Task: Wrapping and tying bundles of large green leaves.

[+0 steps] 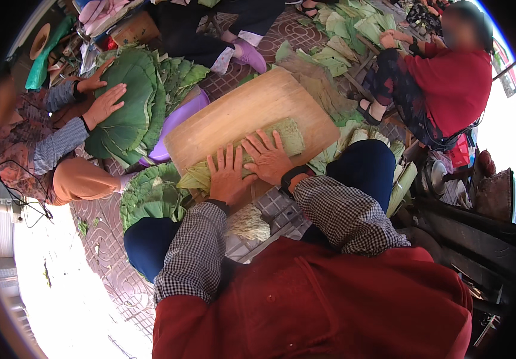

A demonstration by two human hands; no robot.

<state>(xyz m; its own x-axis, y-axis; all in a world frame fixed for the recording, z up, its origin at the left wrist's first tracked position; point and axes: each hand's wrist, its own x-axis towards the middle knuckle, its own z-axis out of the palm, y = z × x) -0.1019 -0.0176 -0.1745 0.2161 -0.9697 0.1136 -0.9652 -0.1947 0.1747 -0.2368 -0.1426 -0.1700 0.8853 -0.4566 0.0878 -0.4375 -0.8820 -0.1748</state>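
A long pale-green roll of leaves [290, 136] lies across a wooden board [228, 116] in front of me. My left hand [229, 179] rests flat on the roll's left part, fingers spread. Beside it my right hand [268, 157] also lies palm down on the roll, fingers apart. The two thumbs nearly meet. At the left end, a loose yellowish-green leaf [195, 178] sticks out over the board's edge. What lies directly beneath my palms is hidden.
Large stacked green leaves [129, 99] stand at the left under a co-worker's hands, by a purple basin [181, 116]. More leaves [153, 194] lie near my left knee. A pale shredded bundle [247, 223] sits below the board. At the right sits another person [452, 90] near spread leaves [332, 57].
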